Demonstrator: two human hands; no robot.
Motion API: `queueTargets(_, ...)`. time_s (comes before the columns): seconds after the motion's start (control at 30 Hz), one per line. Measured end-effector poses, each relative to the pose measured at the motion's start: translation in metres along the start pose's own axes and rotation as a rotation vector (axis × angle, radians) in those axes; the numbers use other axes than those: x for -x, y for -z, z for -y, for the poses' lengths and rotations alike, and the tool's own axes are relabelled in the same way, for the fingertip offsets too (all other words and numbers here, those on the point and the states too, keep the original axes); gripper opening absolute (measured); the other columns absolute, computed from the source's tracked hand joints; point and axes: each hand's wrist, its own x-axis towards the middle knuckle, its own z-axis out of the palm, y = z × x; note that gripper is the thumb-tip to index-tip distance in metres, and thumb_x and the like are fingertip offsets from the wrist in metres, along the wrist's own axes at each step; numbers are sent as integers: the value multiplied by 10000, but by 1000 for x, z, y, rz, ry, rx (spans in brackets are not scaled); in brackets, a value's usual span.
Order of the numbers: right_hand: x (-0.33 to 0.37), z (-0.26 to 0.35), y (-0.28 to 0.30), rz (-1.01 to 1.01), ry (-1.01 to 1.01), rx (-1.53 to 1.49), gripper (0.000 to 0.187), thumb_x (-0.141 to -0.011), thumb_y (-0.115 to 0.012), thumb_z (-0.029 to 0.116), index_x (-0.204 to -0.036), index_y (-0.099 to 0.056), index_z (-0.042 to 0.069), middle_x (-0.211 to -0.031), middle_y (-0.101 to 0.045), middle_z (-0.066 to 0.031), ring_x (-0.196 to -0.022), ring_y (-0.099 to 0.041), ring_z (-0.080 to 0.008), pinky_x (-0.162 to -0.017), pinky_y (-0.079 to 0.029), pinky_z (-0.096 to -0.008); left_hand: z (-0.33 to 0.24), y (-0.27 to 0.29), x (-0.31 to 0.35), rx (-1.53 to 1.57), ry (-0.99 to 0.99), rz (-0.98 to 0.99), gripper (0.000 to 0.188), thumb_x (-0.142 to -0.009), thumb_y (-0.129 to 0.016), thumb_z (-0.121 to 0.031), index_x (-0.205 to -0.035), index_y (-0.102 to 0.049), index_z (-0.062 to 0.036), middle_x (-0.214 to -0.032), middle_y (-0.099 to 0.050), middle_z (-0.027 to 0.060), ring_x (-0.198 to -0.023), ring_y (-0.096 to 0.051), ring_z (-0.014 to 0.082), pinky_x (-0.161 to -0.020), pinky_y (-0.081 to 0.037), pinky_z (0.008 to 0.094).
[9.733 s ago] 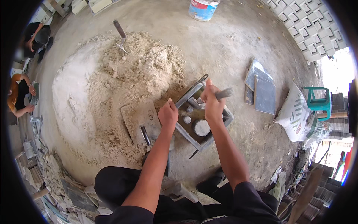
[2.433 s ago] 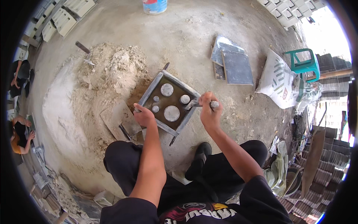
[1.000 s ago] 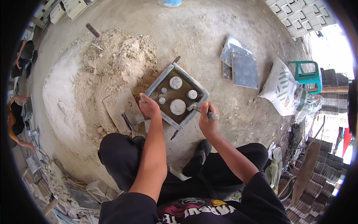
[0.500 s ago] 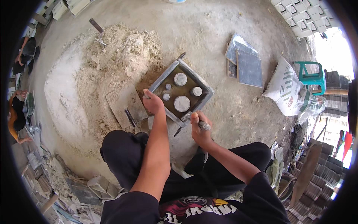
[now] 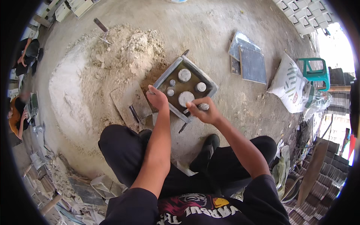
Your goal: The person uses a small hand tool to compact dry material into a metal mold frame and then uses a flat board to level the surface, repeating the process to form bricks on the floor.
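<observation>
A square metal mould lies turned cornerwise on the ground before me, with several round grey cylinders of different sizes standing in it. My left hand grips its left corner, fingers closed on the rim. In my closed right hand is a small hand tool with a rounded grey handle. Its far end is over the mould's near right side, close to the biggest cylinder, and my fingers partly hide it. Left of the mould, a flat trowel with a dark handle rests on the sand.
A heap of sand and pale powder spreads at left, with another trowel stuck in it. Flat dark plates, a white sack and a green stool are at right. Two people sit at the far left.
My right hand has moved up and forward with the tool, from below the mould's near corner to over its near right side. My left hand stays on the rim.
</observation>
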Motion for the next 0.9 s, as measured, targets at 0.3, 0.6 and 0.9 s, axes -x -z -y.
queueTargets(0.3,14,29,-35,-320,43,-160,292,-983,-553,288,-825,-513,46,-669,-474,29,-622,-399,-53,-534,-361,-265,3,41,-24,-456,-752,167,306,-922,-548,-287,-1180,-556,-122,-1177,-581,96,-1157,-508,307,-882,-416,518)
queueTargets(0.6,2,26,-80,-546,62,-195,301,-974,-566,245,-779,-494,28,-627,-463,-20,-601,-396,-85,-521,-355,-293,-29,66,-36,-598,-545,462,374,-897,-571,-279,-1212,-586,-78,-1154,-622,180,-1085,-574,377,-904,-446,472)
queueTargets(0.9,-9,39,-94,-594,113,-186,353,-973,-558,317,-804,-523,9,-660,-480,-23,-640,-407,-100,-577,-389,-314,1,98,-51,-389,-659,602,372,-879,-536,-140,-1230,-575,-23,-1150,-619,233,-1082,-578,393,-927,-458,450)
